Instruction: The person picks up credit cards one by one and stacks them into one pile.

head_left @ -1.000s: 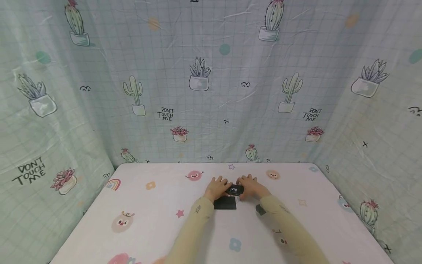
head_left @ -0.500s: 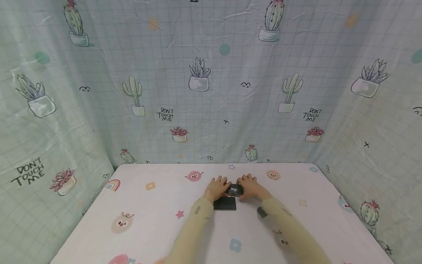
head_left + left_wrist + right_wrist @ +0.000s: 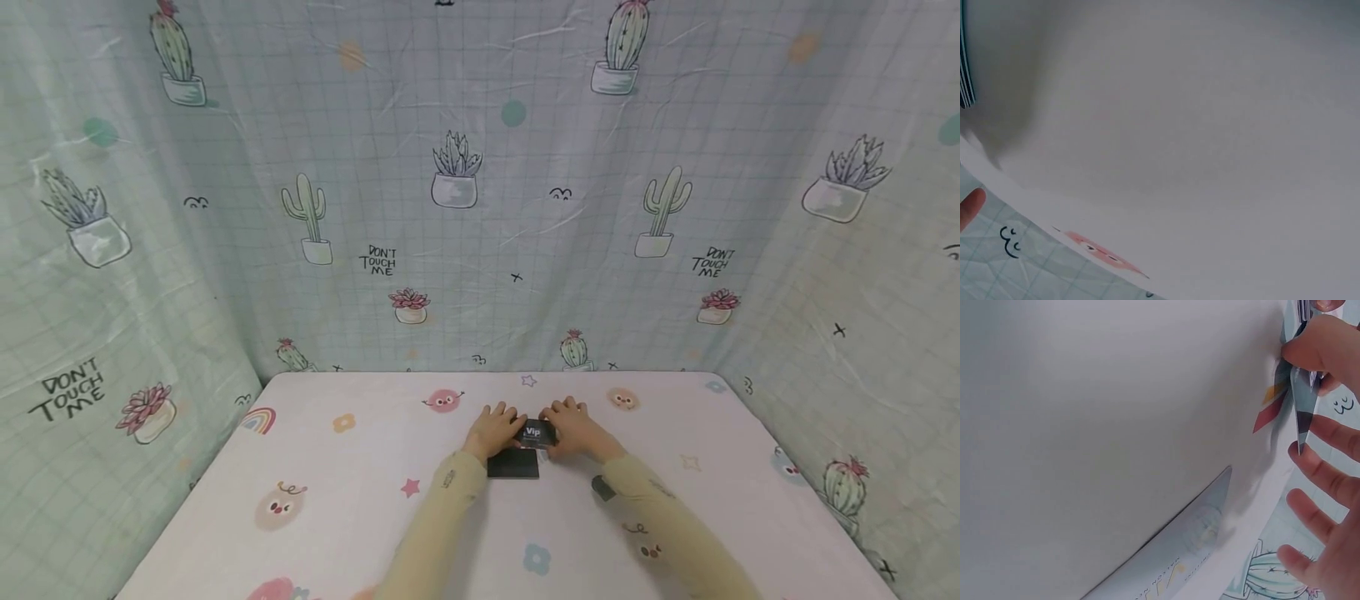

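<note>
A black card printed "Vip" is held between my two hands near the far side of the table. My left hand grips its left end, and my right hand pinches its right end. The right wrist view shows thumb and fingers on a thin card, the other fingers spread apart. Layered edges show above it, by the left fingertips. Just below the left hand, a black rectangle lies flat. Layered dark edges show at the left wrist view's border.
Another card with VIP lettering lies on the table in the right wrist view. Beside the pinched card are yellow and red bands. A small dark object sits at the right cuff. A cactus-print curtain surrounds the back and sides.
My right hand and forearm have shifted slightly right and toward me, and the small dark object at the cuff has moved with them. The left hand keeps its place; both still hold the card.
</note>
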`<state>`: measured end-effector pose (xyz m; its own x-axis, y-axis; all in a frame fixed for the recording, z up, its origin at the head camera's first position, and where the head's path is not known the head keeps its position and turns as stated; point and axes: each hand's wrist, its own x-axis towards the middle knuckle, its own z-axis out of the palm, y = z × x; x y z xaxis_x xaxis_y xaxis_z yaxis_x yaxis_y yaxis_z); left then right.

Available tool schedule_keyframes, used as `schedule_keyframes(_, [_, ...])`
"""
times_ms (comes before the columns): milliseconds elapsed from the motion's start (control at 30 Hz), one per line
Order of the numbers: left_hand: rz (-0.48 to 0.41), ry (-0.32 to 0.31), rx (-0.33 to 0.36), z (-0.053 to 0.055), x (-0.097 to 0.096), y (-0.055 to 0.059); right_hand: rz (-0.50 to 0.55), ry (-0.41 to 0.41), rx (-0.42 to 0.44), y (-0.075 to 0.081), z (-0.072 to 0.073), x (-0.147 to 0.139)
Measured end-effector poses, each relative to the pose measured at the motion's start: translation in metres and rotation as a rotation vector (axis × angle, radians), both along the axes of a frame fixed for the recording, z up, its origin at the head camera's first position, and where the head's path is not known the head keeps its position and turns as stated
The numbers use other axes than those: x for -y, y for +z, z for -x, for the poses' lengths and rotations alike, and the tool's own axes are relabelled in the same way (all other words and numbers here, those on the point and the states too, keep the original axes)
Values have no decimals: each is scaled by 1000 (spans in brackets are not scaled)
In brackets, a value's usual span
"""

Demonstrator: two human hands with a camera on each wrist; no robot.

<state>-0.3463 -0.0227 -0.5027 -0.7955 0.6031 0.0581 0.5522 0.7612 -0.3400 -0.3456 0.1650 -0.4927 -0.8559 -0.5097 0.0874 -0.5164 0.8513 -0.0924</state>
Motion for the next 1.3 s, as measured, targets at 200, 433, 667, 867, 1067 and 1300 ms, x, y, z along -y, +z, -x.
schedule_keyframes(200, [7,-3,-18,0,0,0,-1,9,-33,-1,-3,-2])
schedule_keyframes(433, [1,-10,-15,-2,2,1,-4,51,-124,-2,-4,-4])
schedule_keyframes(667, [8,-17,-24,-2,5,3,-9,68,-176,-2,-3,-4])
schedule_keyframes(867, [18,-24,-49,-3,8,6,-15,48,-165,-2,-1,-3])
schedule_keyframes(1067, [32,-35,-67,-3,9,8,-27,29,-165,-4,3,-3])
schedule_keyframes(1300, [35,-58,-84,-2,10,9,-2,15,-167,-4,3,-5])
